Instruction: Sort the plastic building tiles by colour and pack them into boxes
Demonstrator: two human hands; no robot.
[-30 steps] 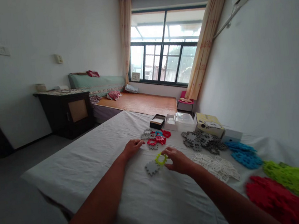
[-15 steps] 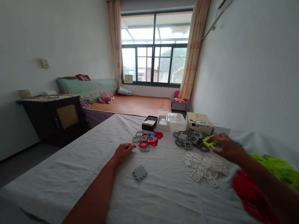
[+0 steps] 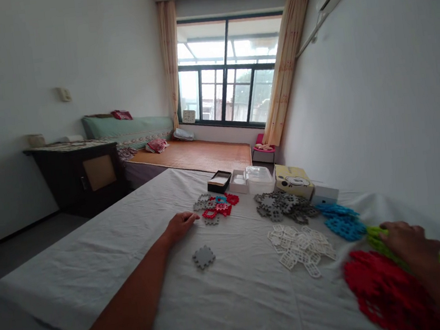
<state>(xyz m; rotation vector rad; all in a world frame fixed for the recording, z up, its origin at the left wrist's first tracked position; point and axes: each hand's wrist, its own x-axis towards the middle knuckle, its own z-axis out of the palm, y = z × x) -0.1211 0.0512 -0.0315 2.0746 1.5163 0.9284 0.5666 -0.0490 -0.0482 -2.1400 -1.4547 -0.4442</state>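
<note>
My left hand (image 3: 181, 226) rests on the cloth with its fingers curled together, just left of a mixed heap of red, grey and blue interlocking plastic pieces (image 3: 217, 207). Nothing shows between those fingers. Nearer to me lies a single grey toothed square piece (image 3: 204, 257). At the right, my right hand (image 3: 409, 241) is over the lime-green pile of pieces (image 3: 376, 237), blurred and with its fingertips largely hidden. Beside it are a blue pile (image 3: 343, 222) and a red pile (image 3: 380, 284).
White lattice pieces (image 3: 303, 245) and dark grey toothed pieces (image 3: 282, 205) lie mid-right on the white tablecloth (image 3: 107, 262). Along the far edge stand a black open box (image 3: 219, 181), a clear plastic container (image 3: 260, 178) and a yellow box (image 3: 294, 180).
My right hand has moved right and nearer, from beside the dark grey pile to the lime-green pile. The lime-green piece it held no longer shows separately. My left hand stays put.
</note>
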